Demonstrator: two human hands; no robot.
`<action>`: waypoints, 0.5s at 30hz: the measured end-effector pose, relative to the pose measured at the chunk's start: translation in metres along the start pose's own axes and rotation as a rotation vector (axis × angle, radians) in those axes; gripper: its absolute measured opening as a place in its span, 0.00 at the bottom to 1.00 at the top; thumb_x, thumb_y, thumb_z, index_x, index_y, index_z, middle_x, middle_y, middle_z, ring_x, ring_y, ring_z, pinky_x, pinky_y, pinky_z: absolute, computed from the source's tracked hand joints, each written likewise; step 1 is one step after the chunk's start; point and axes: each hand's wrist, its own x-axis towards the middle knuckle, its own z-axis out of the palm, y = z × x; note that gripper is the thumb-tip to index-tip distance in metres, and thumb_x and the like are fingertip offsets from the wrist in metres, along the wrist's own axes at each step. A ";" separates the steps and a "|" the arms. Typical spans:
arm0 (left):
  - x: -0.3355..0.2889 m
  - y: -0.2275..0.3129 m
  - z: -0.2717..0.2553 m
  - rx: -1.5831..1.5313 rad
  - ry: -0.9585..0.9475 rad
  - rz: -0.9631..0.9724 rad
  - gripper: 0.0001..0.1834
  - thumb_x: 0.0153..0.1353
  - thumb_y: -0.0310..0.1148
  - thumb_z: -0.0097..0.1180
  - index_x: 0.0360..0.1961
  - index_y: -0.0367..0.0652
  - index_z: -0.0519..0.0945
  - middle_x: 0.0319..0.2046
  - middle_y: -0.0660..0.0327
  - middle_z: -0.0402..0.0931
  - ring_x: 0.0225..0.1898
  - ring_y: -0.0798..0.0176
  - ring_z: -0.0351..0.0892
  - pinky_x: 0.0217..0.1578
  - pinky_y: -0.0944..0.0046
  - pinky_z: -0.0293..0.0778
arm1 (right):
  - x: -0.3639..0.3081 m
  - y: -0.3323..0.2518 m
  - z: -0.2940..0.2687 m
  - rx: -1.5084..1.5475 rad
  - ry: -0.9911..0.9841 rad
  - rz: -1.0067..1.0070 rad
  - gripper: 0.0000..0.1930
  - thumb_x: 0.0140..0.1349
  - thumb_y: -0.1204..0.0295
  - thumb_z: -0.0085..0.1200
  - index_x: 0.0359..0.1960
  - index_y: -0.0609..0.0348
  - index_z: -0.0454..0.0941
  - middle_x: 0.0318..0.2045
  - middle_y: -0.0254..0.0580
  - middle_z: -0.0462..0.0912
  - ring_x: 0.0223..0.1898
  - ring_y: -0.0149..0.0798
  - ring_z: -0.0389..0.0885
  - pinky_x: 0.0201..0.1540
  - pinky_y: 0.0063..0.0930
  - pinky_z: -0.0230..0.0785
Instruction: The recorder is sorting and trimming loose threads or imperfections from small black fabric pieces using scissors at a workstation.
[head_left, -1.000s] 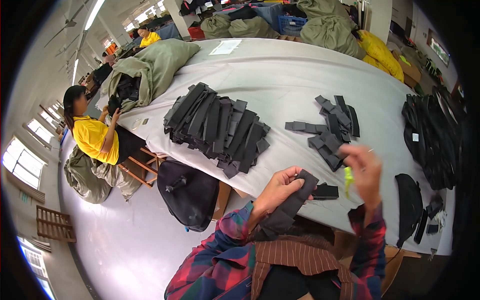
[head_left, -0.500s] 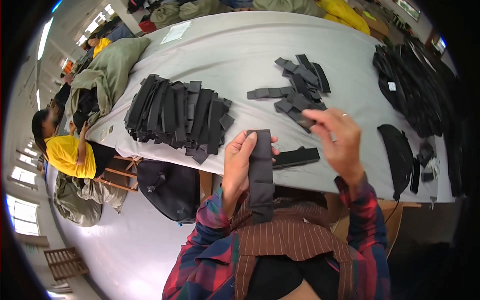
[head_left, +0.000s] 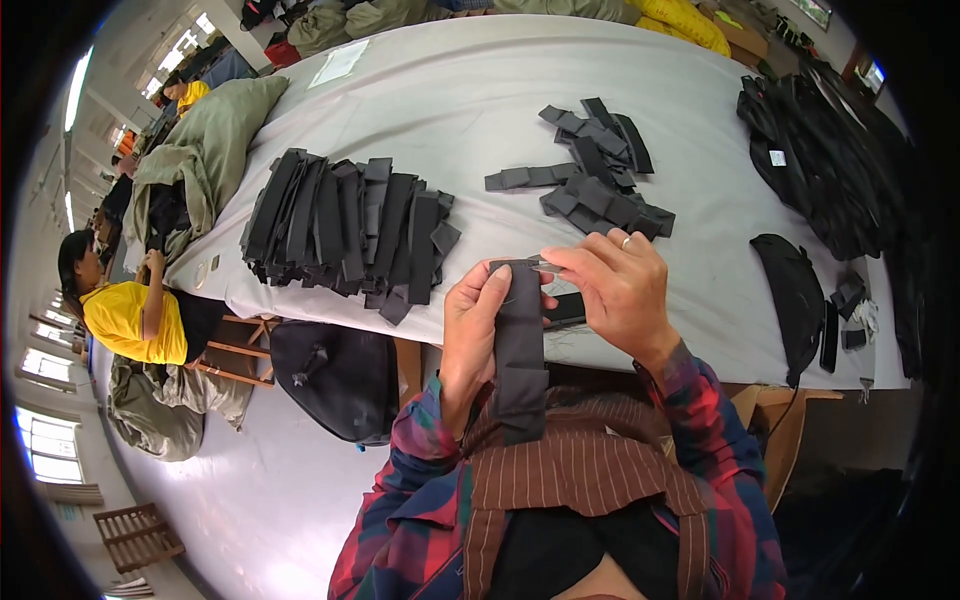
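My left hand (head_left: 474,318) is closed on a black fabric strip (head_left: 520,345), its thumb pressed flat near the top end. Downward from there the strip hangs in front of the apron, with a folded, layered part lower down. At the strip's top right corner, my right hand (head_left: 615,290) pinches a small thin metal tool (head_left: 544,265) whose tip meets the fabric edge; its exact kind is too small to make out. Another black strip (head_left: 567,309) lies on the table, partly hidden behind my right hand.
A thick row of black strips (head_left: 345,225) lies to the left on the pale covered table (head_left: 420,120). A looser pile (head_left: 600,175) sits farther right. Black bags (head_left: 815,160) and a curved black piece (head_left: 787,300) occupy the right side. A person in yellow (head_left: 135,310) works at left.
My right hand has moved left and down, bringing the metal tool to the strip's top corner. The left hand keeps its hold on the strip.
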 end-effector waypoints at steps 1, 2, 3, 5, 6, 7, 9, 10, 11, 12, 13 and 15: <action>-0.001 0.001 0.001 0.005 0.002 0.005 0.12 0.67 0.33 0.42 0.41 0.34 0.72 0.38 0.51 0.79 0.32 0.61 0.81 0.31 0.65 0.79 | 0.000 -0.001 0.000 -0.006 0.005 -0.005 0.11 0.48 0.76 0.57 0.35 0.49 0.81 0.20 0.29 0.72 0.22 0.36 0.65 0.25 0.29 0.51; -0.001 0.001 0.001 0.010 0.003 0.010 0.12 0.67 0.33 0.42 0.41 0.33 0.72 0.38 0.51 0.79 0.32 0.61 0.81 0.31 0.65 0.79 | -0.001 0.000 0.000 -0.007 0.004 -0.005 0.11 0.48 0.76 0.57 0.35 0.49 0.81 0.20 0.29 0.72 0.22 0.36 0.65 0.25 0.29 0.51; -0.001 -0.001 0.000 0.008 0.006 0.007 0.12 0.67 0.33 0.42 0.41 0.33 0.72 0.38 0.51 0.79 0.32 0.61 0.81 0.31 0.65 0.79 | -0.002 0.002 0.000 -0.037 -0.011 -0.030 0.11 0.49 0.77 0.57 0.35 0.48 0.81 0.20 0.28 0.72 0.21 0.36 0.65 0.25 0.29 0.51; 0.001 -0.004 -0.003 0.010 0.003 -0.011 0.13 0.67 0.34 0.41 0.43 0.34 0.72 0.38 0.50 0.79 0.32 0.60 0.81 0.31 0.64 0.79 | -0.005 0.004 0.000 -0.064 -0.029 -0.054 0.11 0.49 0.77 0.56 0.34 0.48 0.81 0.20 0.27 0.72 0.21 0.35 0.64 0.25 0.29 0.51; 0.001 -0.003 -0.002 0.009 0.003 -0.012 0.13 0.67 0.34 0.41 0.43 0.34 0.72 0.38 0.50 0.79 0.32 0.60 0.81 0.31 0.64 0.79 | -0.005 0.003 -0.002 -0.077 -0.038 -0.036 0.11 0.49 0.78 0.56 0.35 0.49 0.81 0.20 0.28 0.72 0.22 0.35 0.65 0.25 0.29 0.52; 0.001 -0.003 0.000 -0.006 0.020 -0.017 0.14 0.67 0.34 0.40 0.45 0.35 0.71 0.38 0.50 0.78 0.32 0.60 0.81 0.31 0.64 0.79 | -0.006 0.002 -0.003 -0.091 -0.048 -0.018 0.12 0.49 0.79 0.56 0.36 0.49 0.81 0.20 0.29 0.73 0.22 0.35 0.67 0.26 0.28 0.54; 0.001 -0.002 0.001 -0.020 0.037 -0.023 0.14 0.68 0.34 0.39 0.46 0.35 0.71 0.38 0.50 0.78 0.32 0.60 0.81 0.31 0.64 0.79 | -0.006 0.001 0.000 0.109 -0.018 0.100 0.12 0.49 0.79 0.57 0.37 0.51 0.80 0.21 0.30 0.73 0.23 0.36 0.68 0.27 0.28 0.56; 0.002 -0.001 0.000 -0.036 0.034 -0.012 0.15 0.68 0.35 0.38 0.48 0.36 0.70 0.37 0.50 0.78 0.32 0.59 0.81 0.31 0.63 0.79 | -0.005 0.000 0.002 0.309 0.014 0.217 0.13 0.48 0.79 0.58 0.37 0.53 0.80 0.22 0.32 0.74 0.24 0.36 0.70 0.28 0.27 0.59; 0.003 -0.001 0.000 -0.052 0.031 -0.001 0.16 0.68 0.36 0.36 0.49 0.36 0.69 0.37 0.50 0.77 0.33 0.59 0.80 0.32 0.62 0.79 | -0.003 -0.004 0.002 0.309 0.013 0.219 0.13 0.48 0.79 0.58 0.37 0.53 0.80 0.22 0.32 0.74 0.24 0.36 0.70 0.28 0.27 0.59; 0.004 -0.003 0.000 -0.053 0.032 -0.003 0.16 0.68 0.36 0.36 0.49 0.36 0.69 0.37 0.50 0.77 0.33 0.59 0.80 0.32 0.62 0.79 | -0.001 -0.011 -0.001 0.375 -0.034 0.263 0.13 0.48 0.78 0.59 0.38 0.54 0.79 0.23 0.34 0.74 0.25 0.36 0.71 0.28 0.27 0.62; 0.006 -0.005 0.000 -0.045 0.048 0.022 0.17 0.68 0.36 0.36 0.50 0.36 0.68 0.36 0.50 0.77 0.33 0.59 0.80 0.32 0.62 0.79 | 0.001 -0.016 -0.002 0.440 -0.081 0.307 0.14 0.47 0.78 0.60 0.39 0.56 0.79 0.23 0.36 0.74 0.26 0.36 0.72 0.29 0.26 0.65; 0.006 -0.008 0.003 -0.038 0.060 0.039 0.17 0.69 0.37 0.35 0.50 0.36 0.68 0.36 0.50 0.77 0.33 0.58 0.80 0.33 0.62 0.79 | -0.008 -0.010 0.014 0.352 -0.090 0.256 0.14 0.45 0.79 0.62 0.36 0.58 0.79 0.24 0.35 0.73 0.25 0.33 0.73 0.28 0.24 0.68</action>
